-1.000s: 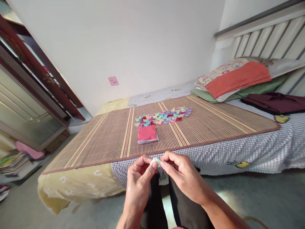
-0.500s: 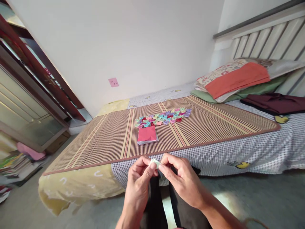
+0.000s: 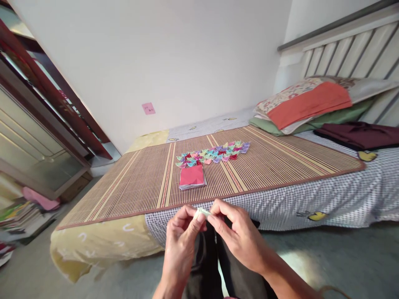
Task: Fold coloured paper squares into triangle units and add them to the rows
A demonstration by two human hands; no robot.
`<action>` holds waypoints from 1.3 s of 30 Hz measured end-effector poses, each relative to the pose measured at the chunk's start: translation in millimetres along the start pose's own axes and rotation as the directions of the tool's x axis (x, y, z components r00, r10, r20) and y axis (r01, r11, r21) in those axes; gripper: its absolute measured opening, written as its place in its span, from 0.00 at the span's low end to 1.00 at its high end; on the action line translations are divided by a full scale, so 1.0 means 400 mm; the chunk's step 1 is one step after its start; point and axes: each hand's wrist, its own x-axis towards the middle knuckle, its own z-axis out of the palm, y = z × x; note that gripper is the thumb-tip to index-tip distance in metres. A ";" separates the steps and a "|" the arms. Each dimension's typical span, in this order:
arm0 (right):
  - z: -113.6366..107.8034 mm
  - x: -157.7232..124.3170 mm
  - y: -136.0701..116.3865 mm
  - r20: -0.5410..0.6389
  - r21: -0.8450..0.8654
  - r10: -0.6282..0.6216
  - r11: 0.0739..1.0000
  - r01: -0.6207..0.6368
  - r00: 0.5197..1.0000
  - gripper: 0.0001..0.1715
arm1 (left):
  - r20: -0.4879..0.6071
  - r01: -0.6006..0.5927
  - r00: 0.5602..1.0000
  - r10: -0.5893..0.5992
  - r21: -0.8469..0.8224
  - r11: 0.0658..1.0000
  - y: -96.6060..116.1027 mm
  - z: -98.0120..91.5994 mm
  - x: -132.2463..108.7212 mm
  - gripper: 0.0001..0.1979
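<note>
Between my two hands is a small folded piece of pale green paper (image 3: pixel 203 211), held in front of the bed's edge above my knees. My left hand (image 3: pixel 183 232) pinches its left end between thumb and fingers. On the right end, the thumb and index finger of my right hand (image 3: pixel 235 230) are closed. My fingers cover part of the paper's folds. Beyond the hands lies a stack of square paper (image 3: pixel 192 176) with a red sheet on top. Just behind it, several small folded paper pieces (image 3: pixel 215 154) in many colours lie in rows.
A striped bamboo mat (image 3: pixel 137 182) covers much of the bed, over a checked sheet (image 3: pixel 289 207). Pillows (image 3: pixel 311 104) and a folded maroon cloth (image 3: pixel 358 135) lie at the right by the headboard (image 3: pixel 352 50). A pink note (image 3: pixel 149 108) is on the wall.
Both hands keep their pinch on the pale green paper, which looks slightly more tilted down to the right. My knees have moved closer together. The things on the bed stay put.
</note>
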 end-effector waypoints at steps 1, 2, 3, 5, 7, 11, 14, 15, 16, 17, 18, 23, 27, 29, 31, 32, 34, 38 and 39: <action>-0.005 -0.001 0.002 0.005 0.021 0.006 1.000 -0.006 1.000 0.17 | 0.007 0.017 1.000 -0.017 -0.025 1.000 -0.001 0.003 0.000 0.15; -0.009 -0.003 0.004 0.005 0.037 0.010 0.999 -0.010 1.000 0.17 | 0.004 0.029 1.000 -0.029 -0.056 0.998 -0.002 0.007 -0.001 0.13; -0.014 -0.005 0.006 0.002 0.045 0.013 0.999 -0.013 1.000 0.16 | -0.006 0.037 0.999 -0.037 -0.089 0.995 -0.004 0.011 0.000 0.12; -0.020 -0.009 0.012 -0.008 0.045 0.017 0.999 -0.017 1.000 0.16 | -0.032 0.045 0.998 -0.050 -0.142 0.989 -0.009 0.019 0.001 0.13; -0.024 -0.011 0.016 -0.015 0.036 0.019 0.999 -0.018 1.000 0.16 | -0.043 0.058 0.997 -0.066 -0.162 0.985 -0.013 0.023 0.005 0.13; -0.026 -0.004 0.023 -0.005 0.039 0.028 0.999 -0.027 1.000 0.16 | -0.022 0.089 0.995 -0.093 -0.158 0.983 -0.018 0.021 0.020 0.11; -0.029 0.003 0.032 0.015 0.042 0.060 0.997 -0.060 0.998 0.16 | -0.013 0.086 0.996 -0.088 -0.142 0.986 -0.021 0.019 0.032 0.11; -0.030 0.004 0.037 0.017 0.042 0.072 0.996 -0.073 0.997 0.16 | -0.009 0.082 0.996 -0.084 -0.126 0.989 -0.023 0.019 0.035 0.11; -0.032 0.005 0.043 0.016 0.043 0.082 0.996 -0.083 0.996 0.16 | -0.003 0.082 0.997 -0.083 -0.103 0.991 -0.025 0.020 0.038 0.11; -0.034 0.005 0.050 0.015 0.044 0.087 0.995 -0.088 0.996 0.16 | 0.003 0.086 0.996 -0.086 -0.079 0.993 -0.029 0.021 0.042 0.12; -0.035 0.005 0.057 0.010 0.042 0.089 0.995 -0.090 0.996 0.17 | 0.008 0.092 0.996 -0.092 -0.057 0.994 -0.032 0.022 0.045 0.12; -0.042 0.016 0.083 -0.025 0.021 0.098 0.995 -0.097 0.995 0.18 | 0.006 0.127 0.992 -0.126 -0.043 0.991 -0.047 0.033 0.074 0.14; -0.057 0.024 0.080 -0.021 0.002 0.116 0.993 -0.116 0.993 0.18 | 0.031 0.135 0.991 -0.133 -0.090 0.987 -0.049 0.042 0.097 0.14; -0.067 0.017 0.078 -0.003 0.001 0.130 0.992 -0.130 0.992 0.19 | 0.077 0.167 0.984 -0.160 -0.102 0.981 -0.052 0.042 0.099 0.15; -0.074 0.001 0.083 0.032 -0.004 0.167 0.986 -0.167 0.985 0.19 | 0.130 0.221 0.970 -0.208 -0.099 0.970 -0.057 0.037 0.095 0.16; -0.074 -0.008 0.088 0.039 -0.015 0.185 0.983 -0.184 0.982 0.20 | 0.143 0.247 0.962 -0.233 -0.096 0.964 -0.061 0.033 0.092 0.15; -0.069 -0.024 0.104 0.064 -0.039 0.201 0.979 -0.199 0.977 0.18 | 0.122 0.245 0.965 -0.231 -0.113 0.963 -0.069 0.022 0.083 0.16; -0.048 -0.024 0.130 0.104 -0.072 0.211 0.976 -0.205 0.972 0.17 | 0.104 0.229 0.971 -0.216 -0.133 0.964 -0.079 -0.008 0.075 0.17; -0.045 -0.016 0.130 0.107 -0.074 0.214 0.976 -0.206 0.971 0.17 | 0.099 0.235 0.970 -0.223 -0.136 0.962 -0.078 -0.015 0.077 0.18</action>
